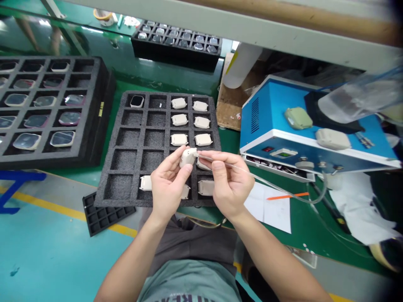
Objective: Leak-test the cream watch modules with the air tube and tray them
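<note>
Between the thumb and fingers of my left hand (169, 184) is a cream smartwatch case (188, 157), tilted above a black foam tray (105, 188). My right hand (232, 178) is closed around the end of a thin transparent tube (267, 178), its tip at the upper right edge of the case; whether they touch I cannot tell. Several similar cases (179, 120) fill the tray's right columns, some partly covered by my hands. One case with a dark face (137, 101) lies in the far left pocket.
A blue dispenser machine (277, 105) stands at the right, with the tube running to its front. Foam trays of watch parts stand left (103, 84) and behind (176, 54). An orange stick (288, 196) lies on white paper (270, 214).
</note>
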`<action>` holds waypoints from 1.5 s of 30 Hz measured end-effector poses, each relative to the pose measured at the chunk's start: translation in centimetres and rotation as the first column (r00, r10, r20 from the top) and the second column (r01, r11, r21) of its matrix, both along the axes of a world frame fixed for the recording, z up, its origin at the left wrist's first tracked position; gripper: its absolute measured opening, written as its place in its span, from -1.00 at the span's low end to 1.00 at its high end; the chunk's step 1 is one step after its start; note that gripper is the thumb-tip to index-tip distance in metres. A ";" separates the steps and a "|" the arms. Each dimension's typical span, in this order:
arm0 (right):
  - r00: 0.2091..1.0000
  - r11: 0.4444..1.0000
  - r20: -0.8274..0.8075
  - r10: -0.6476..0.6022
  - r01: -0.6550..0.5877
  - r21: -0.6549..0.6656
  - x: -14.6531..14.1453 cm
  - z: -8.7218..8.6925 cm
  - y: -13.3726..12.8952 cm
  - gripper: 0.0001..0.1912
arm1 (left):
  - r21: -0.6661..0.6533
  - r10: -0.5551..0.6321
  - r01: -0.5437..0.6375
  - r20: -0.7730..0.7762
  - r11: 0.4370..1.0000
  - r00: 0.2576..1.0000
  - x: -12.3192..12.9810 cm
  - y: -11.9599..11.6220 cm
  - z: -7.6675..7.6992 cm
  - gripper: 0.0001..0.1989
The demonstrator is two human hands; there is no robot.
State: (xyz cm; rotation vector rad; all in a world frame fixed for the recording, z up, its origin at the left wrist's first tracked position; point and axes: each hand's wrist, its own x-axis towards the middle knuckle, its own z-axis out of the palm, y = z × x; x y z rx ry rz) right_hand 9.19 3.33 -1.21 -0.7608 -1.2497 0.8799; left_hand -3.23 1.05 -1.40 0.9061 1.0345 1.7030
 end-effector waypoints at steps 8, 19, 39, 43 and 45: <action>0.999 0.999 -0.033 0.033 -0.035 -0.036 -0.5 0.1 0.3 -0.89 | -0.063 0.030 -0.031 -0.026 0.998 0.999 -0.3 0.1 0.6 -0.59; 0.994 0.996 -0.064 0.083 -0.085 -0.036 -0.7 0.0 1.1 -0.88 | -0.110 0.076 -0.079 -0.029 0.991 0.997 -0.4 0.7 1.0 -0.50; 0.993 0.996 -0.078 0.083 -0.085 -0.028 -1.0 -0.3 1.4 -0.85 | -0.132 0.091 -0.092 -0.011 0.987 0.996 -0.4 0.8 1.3 -0.50; 0.995 0.996 -0.067 0.078 -0.080 -0.026 -1.0 -0.2 1.4 -0.85 | -0.136 0.095 -0.096 -0.018 0.986 0.995 -0.3 0.8 1.4 -0.51; 0.995 0.997 -0.061 0.075 -0.077 -0.026 -0.9 0.0 1.5 -0.85 | -0.138 0.095 -0.096 -0.016 0.986 0.995 -0.3 0.8 1.5 -0.52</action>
